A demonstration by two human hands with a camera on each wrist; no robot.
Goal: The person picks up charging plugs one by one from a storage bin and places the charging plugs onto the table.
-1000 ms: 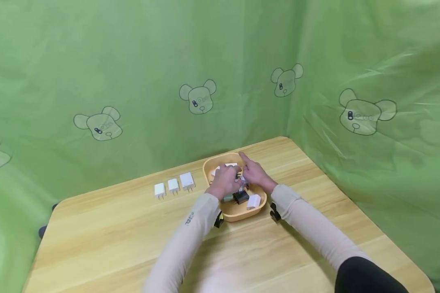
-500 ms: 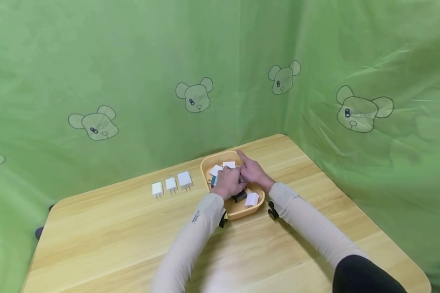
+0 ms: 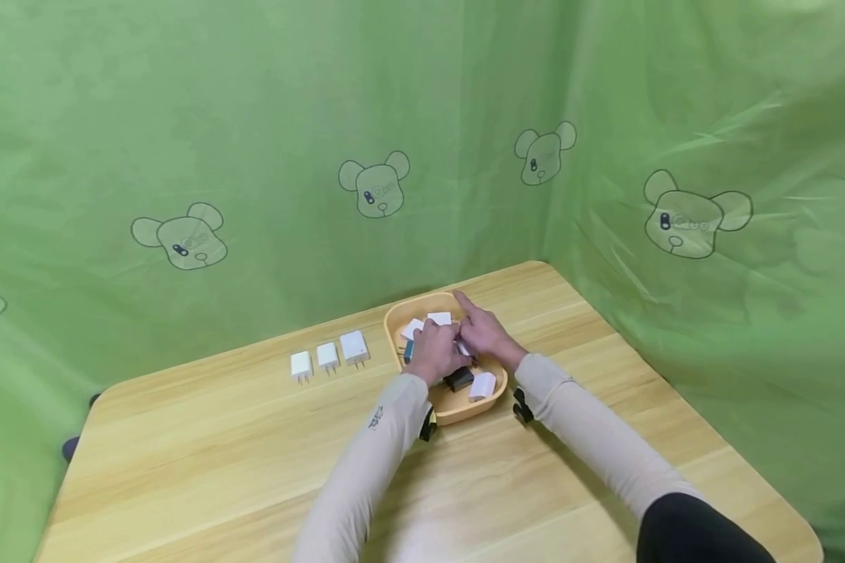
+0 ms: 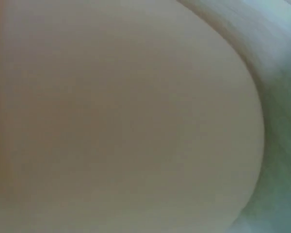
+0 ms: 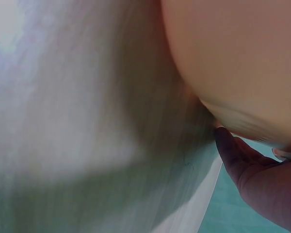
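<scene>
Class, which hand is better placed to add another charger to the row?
Probably the left hand: it is nearer the row of white chargers, while the right hand is farther across the tray.

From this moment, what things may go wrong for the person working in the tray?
The left hand and right hand are close together over the tray and might knock the black charger. The prongs of the blue charger might catch the tray's wall. A leftward sweep might disturb the three white chargers outside.

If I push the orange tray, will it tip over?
The tray probably won't tip: it looks low and wide. It seems stiff, since its walls stand up by themselves. The loose-looking plugs inside might slide about.
</scene>
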